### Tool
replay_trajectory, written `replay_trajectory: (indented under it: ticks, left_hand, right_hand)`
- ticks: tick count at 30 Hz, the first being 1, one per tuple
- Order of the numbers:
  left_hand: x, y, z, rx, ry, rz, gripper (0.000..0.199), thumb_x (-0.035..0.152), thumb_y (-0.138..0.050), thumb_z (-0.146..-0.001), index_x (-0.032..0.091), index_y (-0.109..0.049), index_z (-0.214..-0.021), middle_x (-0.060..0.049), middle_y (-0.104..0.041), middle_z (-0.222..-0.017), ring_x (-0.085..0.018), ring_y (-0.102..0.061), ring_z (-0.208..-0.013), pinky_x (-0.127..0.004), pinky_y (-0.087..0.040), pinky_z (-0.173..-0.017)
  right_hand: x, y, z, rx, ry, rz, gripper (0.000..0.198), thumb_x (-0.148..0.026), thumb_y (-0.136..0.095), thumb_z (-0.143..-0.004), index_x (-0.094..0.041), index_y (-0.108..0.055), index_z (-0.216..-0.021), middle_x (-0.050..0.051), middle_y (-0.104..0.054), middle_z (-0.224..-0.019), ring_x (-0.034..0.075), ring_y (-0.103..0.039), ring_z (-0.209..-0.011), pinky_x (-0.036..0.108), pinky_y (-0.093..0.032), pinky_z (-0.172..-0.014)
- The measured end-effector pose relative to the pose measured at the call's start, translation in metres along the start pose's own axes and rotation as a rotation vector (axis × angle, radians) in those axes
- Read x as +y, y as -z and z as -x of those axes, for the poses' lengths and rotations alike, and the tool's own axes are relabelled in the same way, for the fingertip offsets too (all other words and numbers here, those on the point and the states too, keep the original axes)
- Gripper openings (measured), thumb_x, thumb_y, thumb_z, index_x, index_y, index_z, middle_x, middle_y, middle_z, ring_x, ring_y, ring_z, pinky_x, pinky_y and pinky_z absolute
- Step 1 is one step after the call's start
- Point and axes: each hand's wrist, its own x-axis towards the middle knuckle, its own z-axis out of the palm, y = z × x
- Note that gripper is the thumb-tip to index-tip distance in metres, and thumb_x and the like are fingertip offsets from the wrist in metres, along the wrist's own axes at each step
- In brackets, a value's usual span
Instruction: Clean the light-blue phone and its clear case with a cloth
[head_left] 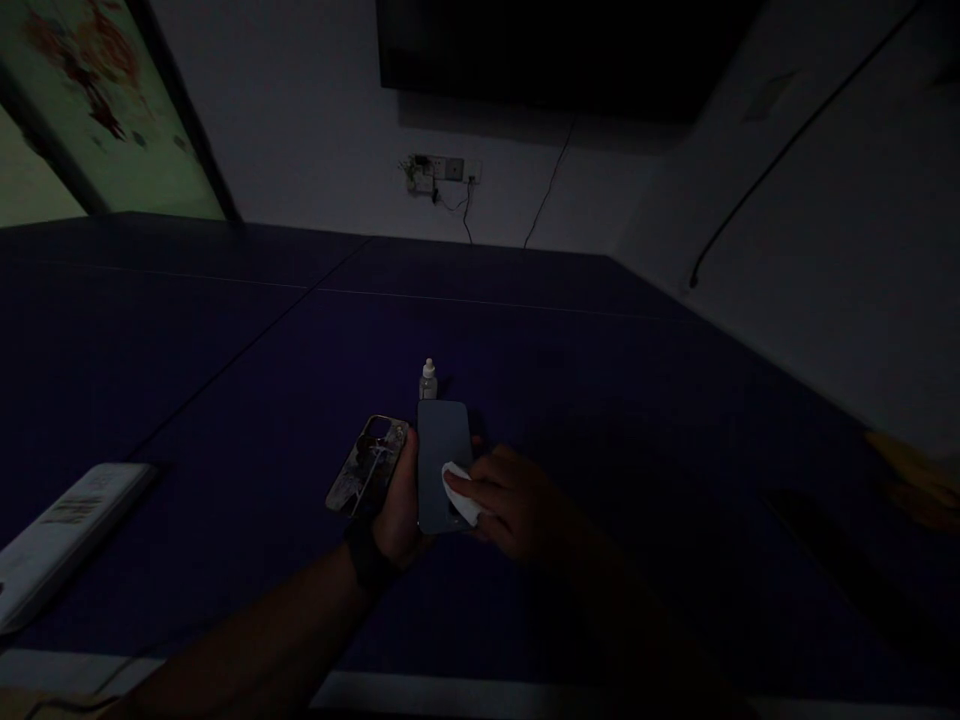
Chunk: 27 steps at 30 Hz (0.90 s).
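My left hand [401, 505], with a dark band at the wrist, is closed around a smartphone [441, 440] and holds it with the screen facing up. A white wipe [463, 495] is pinched under the fingers of my right hand [517, 500] and pressed on the lower right of the screen. To the left of the phone lies a phone case [369, 465] with a dark picture and a camera cutout, close beside my left hand. Just beyond the phone's top edge stands a small dropper bottle [428, 380] with a white cap.
A long white device [71, 535] lies on the dark blue surface [247, 420] at the left. On the far wall are sockets with cables [442, 172] and a dark television [562, 55]. Something yellow [915, 475] is at the right edge. The room is dim.
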Motion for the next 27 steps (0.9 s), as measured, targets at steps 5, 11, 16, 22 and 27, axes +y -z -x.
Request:
replay_trajectory:
  ticks: [5,11,16,22,27]
  left_hand:
    - [0.0,0.002,0.0,-0.096,0.069,0.014,0.08,0.077,-0.035,-0.097,0.015,-0.061,-0.14,-0.018,-0.077,-0.109,-0.028,-0.077,-0.083,-0.037,-0.063,-0.061]
    - [0.002,0.003,-0.001,-0.01,0.015,0.063,0.076,0.072,-0.037,-0.1,0.01,-0.065,-0.134,-0.018,-0.077,-0.107,-0.027,-0.076,-0.091,-0.033,-0.064,-0.069]
    - [0.001,0.006,-0.001,-0.125,0.087,0.049,0.082,0.079,-0.032,-0.096,0.014,-0.063,-0.137,-0.018,-0.078,-0.1,-0.027,-0.077,-0.079,-0.036,-0.064,-0.057]
    - [0.004,0.007,-0.002,-0.11,0.021,0.063,0.076,0.072,-0.033,-0.1,0.012,-0.061,-0.139,-0.019,-0.077,-0.108,-0.027,-0.078,-0.079,-0.038,-0.066,-0.056]
    - [0.003,0.01,-0.002,-0.211,0.107,0.084,0.086,0.079,-0.03,-0.096,0.012,-0.058,-0.142,-0.019,-0.078,-0.105,-0.028,-0.079,-0.075,-0.04,-0.067,-0.06]
  right_hand:
    - [0.0,0.0,0.0,0.052,-0.087,0.031,0.061,-0.008,-0.05,-0.092,-0.018,-0.052,-0.152,0.011,-0.066,-0.103,0.025,-0.06,-0.092,0.042,-0.055,-0.082]
    - [-0.005,-0.004,0.0,0.007,-0.022,0.013,0.063,-0.008,-0.05,-0.09,-0.019,-0.051,-0.152,0.01,-0.066,-0.104,0.025,-0.058,-0.09,0.042,-0.056,-0.077]
    - [-0.001,-0.003,0.003,0.037,-0.179,0.009,0.067,-0.008,-0.048,-0.092,-0.024,-0.047,-0.157,0.012,-0.064,-0.118,0.027,-0.061,-0.108,0.046,-0.056,-0.093]
    - [-0.01,-0.003,0.0,-0.008,-0.32,-0.275,0.058,-0.013,-0.046,-0.099,-0.032,-0.052,-0.153,0.011,-0.047,-0.148,0.026,-0.053,-0.136,0.046,-0.051,-0.11]
    - [-0.005,0.003,0.002,-0.049,-0.345,-0.38,0.055,-0.015,-0.038,-0.104,-0.033,-0.052,-0.154,0.009,-0.056,-0.131,0.022,-0.061,-0.119,0.041,-0.054,-0.103]
